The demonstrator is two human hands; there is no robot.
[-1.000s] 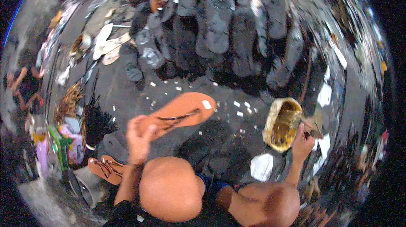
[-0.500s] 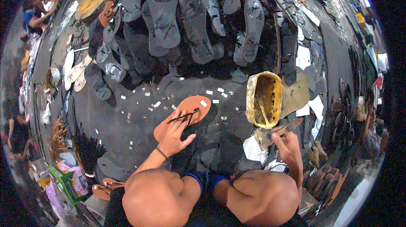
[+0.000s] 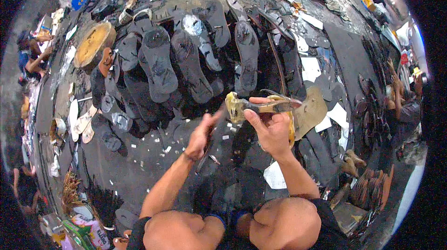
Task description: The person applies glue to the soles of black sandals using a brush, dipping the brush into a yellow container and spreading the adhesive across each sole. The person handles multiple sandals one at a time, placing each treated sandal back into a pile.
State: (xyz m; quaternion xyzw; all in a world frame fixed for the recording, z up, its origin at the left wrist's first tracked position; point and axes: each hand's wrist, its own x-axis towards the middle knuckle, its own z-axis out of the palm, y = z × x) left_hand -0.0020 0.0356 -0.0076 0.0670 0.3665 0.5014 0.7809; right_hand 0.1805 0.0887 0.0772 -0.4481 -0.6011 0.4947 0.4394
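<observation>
While the round wooden block (image 3: 94, 43) sits way off up-left of the glue brush (image 3: 260, 106), rows of dark sandal soles (image 3: 186, 68) lie on the floor just above that brush; left hand (image 3: 201, 134) hangs just lower-left of it, fingers loose and blurred, holding nothing I can make out; right hand (image 3: 270, 131) is wrapped tight round the brush handle, over a yellow tin (image 3: 292, 126).
</observation>
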